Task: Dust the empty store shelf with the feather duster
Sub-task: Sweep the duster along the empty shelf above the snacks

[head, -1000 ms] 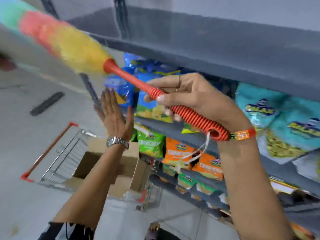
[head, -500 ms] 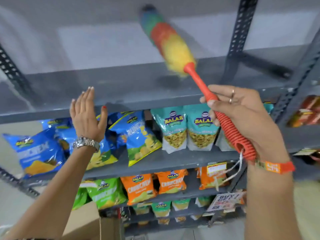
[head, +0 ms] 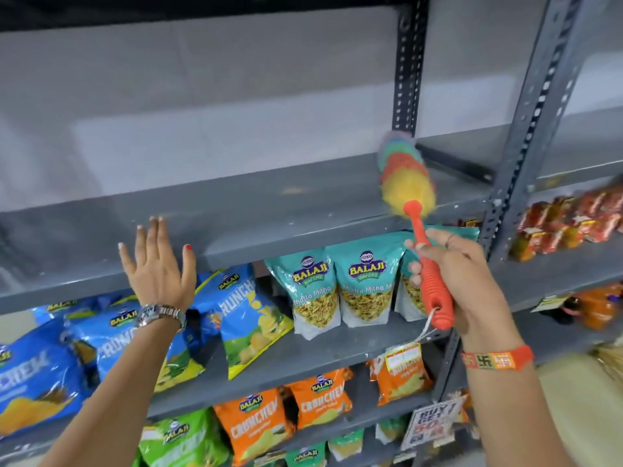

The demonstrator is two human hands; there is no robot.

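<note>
The empty grey metal shelf (head: 236,210) runs across the middle of the view. My right hand (head: 462,281) grips the ribbed orange handle of the feather duster (head: 404,178). Its rainbow head lies on the shelf's right end, close to the back upright. My left hand (head: 158,267) is raised in front of the shelf's front lip, fingers spread, palm away from me, holding nothing. A watch sits on that wrist.
Snack packets fill the lower shelves: blue bags (head: 111,345) at left, teal Balaji bags (head: 337,291) under the duster, orange bags (head: 317,399) below. Perforated grey uprights (head: 519,163) stand at right. Red packets (head: 569,220) lie on the neighbouring rack.
The duster head has swept from the upper left, across the shelf's middle, down onto its right end. The view has turned square to the shelf; my left hand stays raised and open.
</note>
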